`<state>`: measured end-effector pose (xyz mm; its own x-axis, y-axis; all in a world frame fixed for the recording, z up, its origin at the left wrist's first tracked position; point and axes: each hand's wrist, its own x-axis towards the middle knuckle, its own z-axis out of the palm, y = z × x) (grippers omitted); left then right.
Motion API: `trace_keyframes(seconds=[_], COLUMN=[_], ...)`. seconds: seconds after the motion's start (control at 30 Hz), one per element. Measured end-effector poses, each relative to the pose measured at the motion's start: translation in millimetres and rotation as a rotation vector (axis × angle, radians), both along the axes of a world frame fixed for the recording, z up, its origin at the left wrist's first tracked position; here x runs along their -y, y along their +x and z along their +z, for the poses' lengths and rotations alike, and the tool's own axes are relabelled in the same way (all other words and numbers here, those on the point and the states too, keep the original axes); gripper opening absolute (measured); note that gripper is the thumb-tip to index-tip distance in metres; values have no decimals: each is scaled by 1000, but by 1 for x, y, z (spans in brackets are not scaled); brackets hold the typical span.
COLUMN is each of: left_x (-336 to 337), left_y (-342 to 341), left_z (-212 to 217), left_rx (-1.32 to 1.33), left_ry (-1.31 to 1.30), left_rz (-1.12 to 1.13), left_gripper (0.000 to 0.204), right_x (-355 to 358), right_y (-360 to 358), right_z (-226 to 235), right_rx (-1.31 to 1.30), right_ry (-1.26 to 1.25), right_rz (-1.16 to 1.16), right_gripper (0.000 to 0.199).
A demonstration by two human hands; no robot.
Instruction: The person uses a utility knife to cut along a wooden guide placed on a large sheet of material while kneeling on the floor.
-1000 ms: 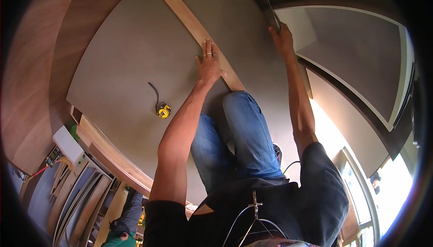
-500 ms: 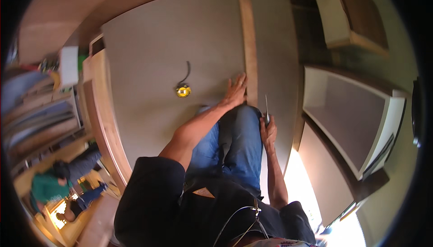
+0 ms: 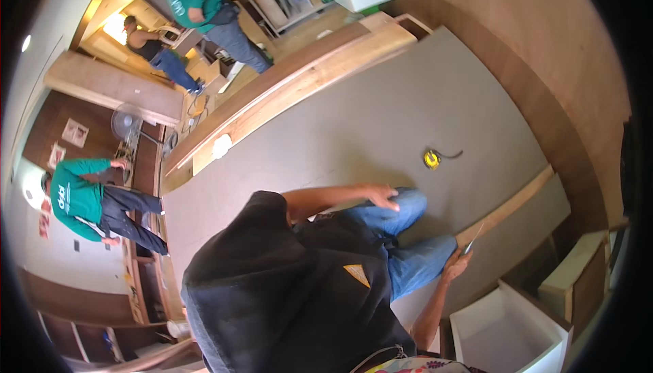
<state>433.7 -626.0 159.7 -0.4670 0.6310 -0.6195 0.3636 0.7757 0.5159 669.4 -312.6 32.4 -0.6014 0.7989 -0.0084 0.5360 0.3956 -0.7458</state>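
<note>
My right hand (image 3: pixel 457 264) is wrapped round the handle of a slim knife (image 3: pixel 472 241), its thin blade pointing away from me. That hand is beside my right knee, close to the near end of a flat wood strip (image 3: pixel 511 209) lying on a grey panel (image 3: pixel 381 128). Over my left knee is my left hand (image 3: pixel 383 196), fingers stretched out and holding nothing. A yellow tape measure (image 3: pixel 432 160) with a black strap lies on the panel beyond my knees.
Pale timber framing (image 3: pixel 299 90) borders the panel's far left side. White-edged boxes (image 3: pixel 510 329) stand at the lower right. A co-worker in a green top (image 3: pixel 75 192) is at the left; two more people are at the upper left, near a standing fan (image 3: pixel 127 122).
The view has swung to the left, bringing the co-workers into fuller sight. My left hand has come off the wood strip to my left knee. My right hand still holds the knife.
</note>
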Motion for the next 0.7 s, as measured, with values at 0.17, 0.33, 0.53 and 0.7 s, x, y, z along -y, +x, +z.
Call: trace_keyframes(seconds=[0.17, 0.33, 0.53, 0.7], left_x=[-5, 46, 112, 150], left_y=[34, 42, 68, 82], left_z=[31, 67, 91, 108], left_rx=[-212, -311, -423, -464], left_ry=[-229, -160, -41, 10], left_rz=[163, 331, 504, 607], left_gripper=[111, 116, 114, 112], right_x=[-4, -15, -17, -19], right_y=[0, 1, 5, 8], right_z=[-7, -8, 27, 48], right_rx=[20, -41, 16, 142], right_ry=[140, 149, 346, 464], right_rz=[-28, 123, 295, 394], right_gripper=[45, 45, 48, 55])
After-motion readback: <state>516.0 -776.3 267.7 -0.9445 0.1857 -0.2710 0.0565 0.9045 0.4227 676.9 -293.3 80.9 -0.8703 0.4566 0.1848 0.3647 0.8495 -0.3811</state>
